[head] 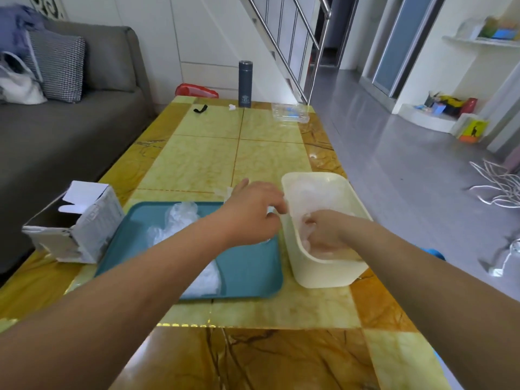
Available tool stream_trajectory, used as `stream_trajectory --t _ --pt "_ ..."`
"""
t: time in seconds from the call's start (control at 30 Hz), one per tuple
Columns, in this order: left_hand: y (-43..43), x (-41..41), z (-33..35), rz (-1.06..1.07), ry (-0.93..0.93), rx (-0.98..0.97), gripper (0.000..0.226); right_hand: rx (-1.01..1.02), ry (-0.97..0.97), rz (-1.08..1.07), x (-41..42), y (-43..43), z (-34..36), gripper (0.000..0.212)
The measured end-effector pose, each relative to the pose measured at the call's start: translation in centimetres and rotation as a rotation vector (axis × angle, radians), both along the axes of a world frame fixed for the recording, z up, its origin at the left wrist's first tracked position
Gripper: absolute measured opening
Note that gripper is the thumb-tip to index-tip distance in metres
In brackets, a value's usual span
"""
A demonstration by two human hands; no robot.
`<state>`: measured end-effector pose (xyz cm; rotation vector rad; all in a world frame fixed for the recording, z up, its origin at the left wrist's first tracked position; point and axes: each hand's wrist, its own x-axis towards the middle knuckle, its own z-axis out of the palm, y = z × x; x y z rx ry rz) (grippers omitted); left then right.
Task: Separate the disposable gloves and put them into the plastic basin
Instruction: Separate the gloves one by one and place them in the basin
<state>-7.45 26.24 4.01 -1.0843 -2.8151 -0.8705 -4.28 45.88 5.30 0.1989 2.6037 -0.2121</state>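
Observation:
A cream plastic basin [334, 273] stands on the table right of a teal tray [247, 266]. Clear disposable gloves [180, 218] lie crumpled on the tray, and more gloves [306, 192] fill the basin. My left hand [253, 212] hovers over the tray's far right corner beside the basin rim, its fingers curled and pinching a thin clear glove. My right hand [326, 232] is down inside the basin with its fingers curled into the gloves there. The fingertips are partly hidden by the plastic.
An opened white cardboard box [81, 223] sits left of the tray. At the table's far end are a dark flask [245, 83], a black strap [200, 109] and a clear plastic lid [289, 114]. A grey sofa [70, 130] runs along the left; the floor lies to the right.

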Motion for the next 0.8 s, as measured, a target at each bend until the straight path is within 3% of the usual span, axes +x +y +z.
stream_trajectory --t 0.1,0.23,0.33,0.4,0.47,0.57,0.67,0.8 --pt "-4.0 1.5 -1.0 0.064 0.012 0.065 0.031 0.047 0.128 -0.002 0.7 -1.2 3.0 0.061" --pt "-9.2 3.8 -4.0 0.182 -0.045 -0.019 0.017 0.169 0.429 0.002 3.1 -4.5 6.1 0.051" --pt "-12.3 5.1 -6.8 0.273 -0.088 -0.172 0.025 -0.089 0.637 0.096 4.5 -8.7 4.2 0.053" --pt "-13.4 5.9 -8.2 0.345 -0.136 -0.202 0.03 -0.381 0.604 0.091 5.0 -11.0 1.3 0.052" --pt "-14.3 6.2 -9.6 0.414 -0.168 -0.179 0.034 -0.537 0.444 0.072 5.1 -13.0 -2.3 0.05" --pt "-14.6 5.7 -11.0 0.444 -0.183 -0.123 0.032 -0.553 0.323 0.074 5.0 -14.2 -7.0 0.045" --pt "-14.7 4.8 -11.2 0.438 -0.193 -0.079 0.012 -0.543 0.314 0.082 4.5 -13.9 -9.2 0.043" --pt "-14.4 4.4 -11.3 0.385 -0.182 -0.043 0.008 -0.584 0.337 0.12 4.0 -13.7 -10.1 0.059"
